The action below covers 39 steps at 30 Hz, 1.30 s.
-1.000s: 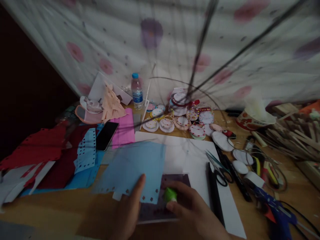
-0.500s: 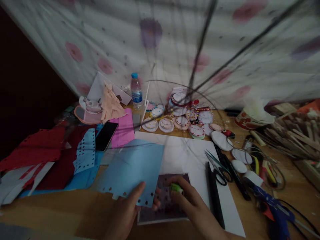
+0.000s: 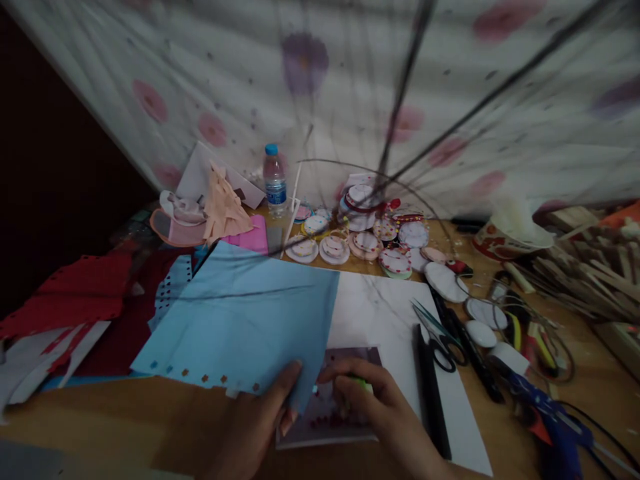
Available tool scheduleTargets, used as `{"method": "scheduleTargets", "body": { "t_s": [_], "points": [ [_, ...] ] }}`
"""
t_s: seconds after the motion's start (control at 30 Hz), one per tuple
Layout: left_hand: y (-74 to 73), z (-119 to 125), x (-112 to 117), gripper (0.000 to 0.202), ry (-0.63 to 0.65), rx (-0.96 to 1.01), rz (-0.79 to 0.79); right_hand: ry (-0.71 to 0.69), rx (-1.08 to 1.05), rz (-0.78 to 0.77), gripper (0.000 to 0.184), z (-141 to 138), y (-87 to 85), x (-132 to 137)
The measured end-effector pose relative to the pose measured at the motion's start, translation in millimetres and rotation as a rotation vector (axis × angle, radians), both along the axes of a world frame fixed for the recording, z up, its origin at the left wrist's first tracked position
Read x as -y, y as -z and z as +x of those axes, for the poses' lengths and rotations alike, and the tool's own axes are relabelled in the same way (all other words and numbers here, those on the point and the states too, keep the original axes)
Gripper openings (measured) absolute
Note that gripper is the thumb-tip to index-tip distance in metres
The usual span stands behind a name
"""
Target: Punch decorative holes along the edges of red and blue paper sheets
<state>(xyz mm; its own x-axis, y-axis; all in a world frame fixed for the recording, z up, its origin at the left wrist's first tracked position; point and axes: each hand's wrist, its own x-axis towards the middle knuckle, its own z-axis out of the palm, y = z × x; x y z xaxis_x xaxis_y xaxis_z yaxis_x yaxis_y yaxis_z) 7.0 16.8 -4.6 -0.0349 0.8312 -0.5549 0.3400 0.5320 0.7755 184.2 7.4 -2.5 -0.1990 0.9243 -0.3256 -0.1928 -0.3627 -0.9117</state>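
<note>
My left hand (image 3: 267,413) pinches the lower edge of a light blue sheet of paper (image 3: 245,313), thumb on top. A row of small flower-shaped holes runs along that edge. My right hand (image 3: 367,393) is curled round a small green paper punch (image 3: 361,384), mostly hidden by the fingers. The fingertips of the right hand are close to the sheet's right side; whether the punch touches the paper I cannot tell. Below both hands lies a flat, clear-edged tray (image 3: 345,433) with small dark red pieces in it.
White paper (image 3: 380,300) lies under scissors (image 3: 440,343) and a black bar (image 3: 431,393). A blue glue gun (image 3: 545,413) is at right. Decorated paper hats (image 3: 335,248) and a water bottle (image 3: 275,180) stand behind. Red punched paper (image 3: 70,293) lies left. Dark blurred strands cross the view.
The blue sheet has swung left and spread flatter, now covering the phone and showing more of its holed edge. My right hand's fingers have closed further over the green punch.
</note>
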Motion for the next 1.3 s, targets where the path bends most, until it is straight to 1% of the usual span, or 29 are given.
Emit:
{"method": "scheduleTargets", "body": {
  "t_s": [0.1,0.2,0.37,0.53,0.6,0.67,0.73,0.8,0.87,0.93,1.03,1.1,1.17,1.23,1.3],
  "points": [
    [-3.2,3,-3,0.052,-0.030,-0.006,-0.033,0.010,0.053,0.026,0.012,-7,-8.1,2],
    [-7.2,6,-3,0.048,0.015,-0.044,-0.006,0.021,0.072,0.043,0.005,-12,-10.0,1],
    [-10.3,8,-3,0.048,0.070,-0.094,0.005,0.017,0.012,-0.019,0.009,-15,-5.0,-3],
    [-5.4,6,1,0.049,0.098,-0.078,0.007,0.029,-0.004,-0.032,0.011,-15,-4.8,-3],
    [-2.1,7,2,0.049,0.047,-0.056,-0.010,0.019,-0.009,-0.014,0.009,-14,-5.4,-3],
    [-1.0,10,1,0.048,-0.039,-0.011,-0.030,0.017,-0.016,0.003,0.009,-14,-5.2,-4],
    [-3.7,13,-1,0.049,-0.124,0.062,-0.056,0.023,-0.013,0.020,0.009,-14,-4.0,-4],
    [-10.1,15,-4,0.051,-0.155,0.150,-0.083,0.020,0.006,0.053,0.009,-14,-1.6,-4],
    [-17.0,16,-6,0.052,-0.148,0.212,-0.092,0.016,0.060,0.116,0.010,-14,1.6,-4],
    [-20.8,15,-6,0.051,-0.107,0.244,-0.080,0.016,0.161,0.194,0.011,-14,4.9,-2],
    [-16.9,12,-4,0.047,-0.066,0.237,-0.054,-0.027,0.344,0.290,0.014,-11,7.6,-2],
    [-9.9,9,-3,0.044,-0.048,0.154,-0.028,-0.106,0.466,0.320,0.015,-7,7.2,-2],
    [-3.5,5,-1,0.043,-0.009,0.020,0.014,-0.181,0.565,0.323,0.015,-3,6.6,-2],
    [0.1,-1,0,0.042,0.040,-0.087,0.066,-0.208,0.625,0.303,0.014,0,7.7,-2],
    [1.0,-7,1,0.037,0.076,-0.151,0.141,-0.196,0.654,0.276,0.011,3,11.5,-2]
  ]
}}
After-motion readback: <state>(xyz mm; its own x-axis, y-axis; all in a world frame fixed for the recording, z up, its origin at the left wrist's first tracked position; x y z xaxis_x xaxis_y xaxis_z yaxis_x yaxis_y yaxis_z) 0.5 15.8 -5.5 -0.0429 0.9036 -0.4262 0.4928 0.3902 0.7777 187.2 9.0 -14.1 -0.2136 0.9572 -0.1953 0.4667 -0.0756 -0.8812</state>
